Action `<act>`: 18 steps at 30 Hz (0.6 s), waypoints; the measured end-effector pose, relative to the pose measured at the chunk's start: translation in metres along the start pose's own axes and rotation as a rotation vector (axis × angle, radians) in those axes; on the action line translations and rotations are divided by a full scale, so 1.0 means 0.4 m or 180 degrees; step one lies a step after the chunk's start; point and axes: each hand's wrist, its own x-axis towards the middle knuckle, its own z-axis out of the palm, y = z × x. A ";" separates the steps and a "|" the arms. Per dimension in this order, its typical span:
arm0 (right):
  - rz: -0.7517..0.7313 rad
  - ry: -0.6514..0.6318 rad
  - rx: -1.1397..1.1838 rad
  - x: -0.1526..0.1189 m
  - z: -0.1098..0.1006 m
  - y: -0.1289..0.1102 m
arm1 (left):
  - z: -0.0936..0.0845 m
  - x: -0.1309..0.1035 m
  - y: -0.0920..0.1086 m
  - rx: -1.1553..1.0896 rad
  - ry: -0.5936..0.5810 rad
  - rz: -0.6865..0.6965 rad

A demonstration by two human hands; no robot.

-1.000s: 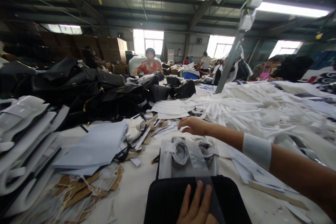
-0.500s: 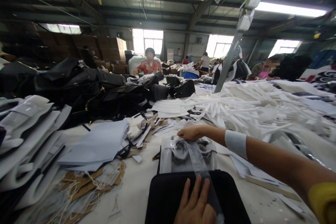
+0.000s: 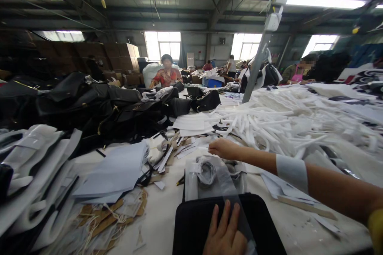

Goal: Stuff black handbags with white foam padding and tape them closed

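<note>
A black bag (image 3: 191, 223) lies at the bottom centre, with wrapped handles or straps (image 3: 206, 170) in clear plastic at its far side. My left hand (image 3: 226, 231) rests on it, fingers stretched out, beside and partly over a clear plastic strip (image 3: 231, 191) that runs over the bag. My right hand (image 3: 220, 147) reaches in from the right, just beyond the wrapped straps, with its fingers curled together. Whatever it may hold is too small to make out. A pale band circles the right forearm.
Black bags (image 3: 119, 103) are heaped at the back left. White foam strips (image 3: 284, 115) cover the back right, near a metal post (image 3: 257, 67). Left lie white sheets (image 3: 115, 171), foam rolls (image 3: 32, 167) and tags with strings (image 3: 104, 219). People (image 3: 166, 73) work farther back.
My right hand has moved slightly right and up, away from the wrapped straps and the plastic strip. The left hand still lies on the black bag. The whole view has shifted a little.
</note>
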 end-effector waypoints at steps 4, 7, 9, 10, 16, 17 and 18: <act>-0.0102 -0.0560 0.0044 -0.033 -0.001 0.017 | 0.027 0.000 0.012 0.0094 0.0326 -0.0082; -0.0081 -0.0850 0.0011 -0.031 0.009 0.003 | 0.057 -0.006 0.028 0.0106 0.0665 -0.0367; -0.0025 -0.1001 0.0005 -0.010 0.014 -0.010 | 0.074 -0.008 0.037 0.0108 0.0771 -0.0514; -0.0012 -0.1071 0.0019 0.005 0.015 -0.016 | 0.080 -0.008 0.041 0.0119 0.0800 -0.0537; -0.0176 -0.1132 0.0297 0.050 -0.004 -0.008 | 0.120 -0.020 0.061 0.0072 0.1018 -0.0885; -0.0248 -0.1053 0.0400 0.041 -0.011 0.002 | 0.125 -0.031 0.064 0.0098 0.1028 -0.1050; -0.0322 -0.0953 0.0511 0.028 -0.018 0.016 | 0.126 -0.046 0.066 0.0173 0.0952 -0.1159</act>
